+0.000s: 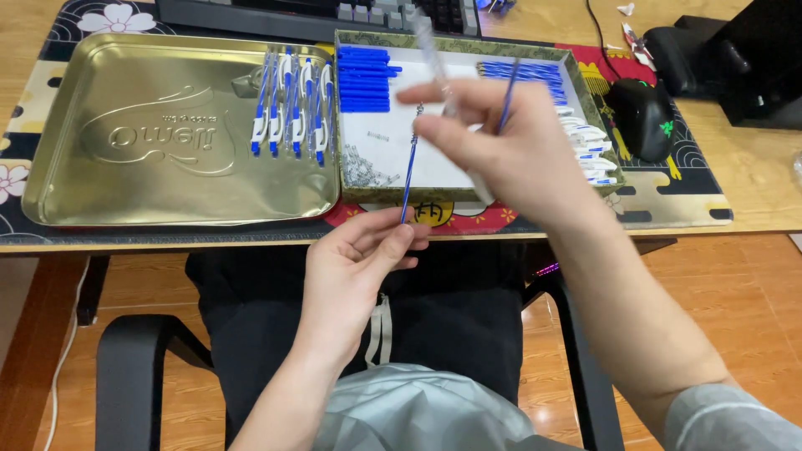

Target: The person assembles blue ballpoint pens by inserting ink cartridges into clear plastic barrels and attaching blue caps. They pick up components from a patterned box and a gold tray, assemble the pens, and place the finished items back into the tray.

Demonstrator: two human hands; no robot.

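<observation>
left hand (355, 259) pinches the lower end of a blue refill (408, 171), held upright; right hand (501, 146) grips a clear barrel (434, 58) and a second refill (508, 104), fingertips at the first refill's top. behind: gold tray (125, 179) with finished pens (292, 104), box (468, 196) of parts, black mouse (643, 117).

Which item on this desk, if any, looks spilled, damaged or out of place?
Nothing stands out. The finished pens lie in a row in the metal tray; the parts lie sorted in the box.
</observation>
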